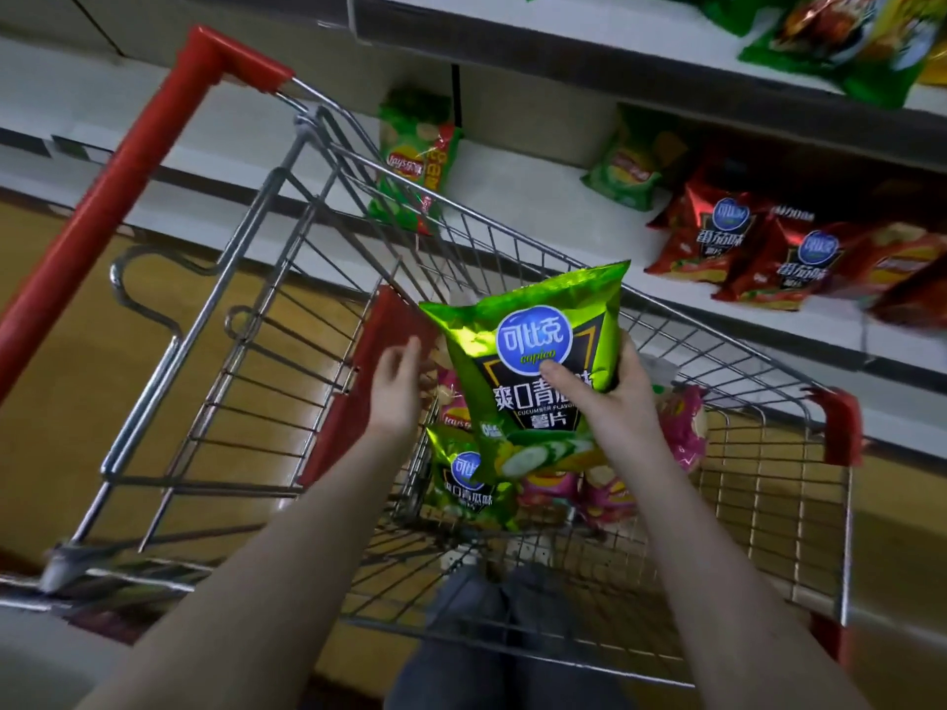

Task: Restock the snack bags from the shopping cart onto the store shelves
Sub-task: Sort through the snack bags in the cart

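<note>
Bag in play is the shiny green foil cucumber-chip bag [533,361], held up in the middle of the frame, clear above the basket of the red-handled wire shopping cart [112,197] and not on a shelf yet. The right hand [615,397] grips it near the lower right edge, with the fingers [556,374] clamped on the foil, thumb on the front and the rest wrapped behind. The left hand [397,386] has its fingers apart and relaxed and holds nothing, just beside the red plastic seat flap [379,351]. I can't tell if it's touching it.

A second green bag [469,484] and some pink chip bags [610,494] are down in the basket. Red foil bags [727,233] sit on the white shelf [717,320] at the right of the frame.

What I'd worry about:
- It's a one-handed grip low on a puffy, slick bag, so it could slide out or flop over on the reach.
- Squeezing harder to fix that probably crushes the chips.
- Swinging it right could catch a corner on the wire rim.
- It could land in with the red ones, which have the same logo but a different flavour.
</note>
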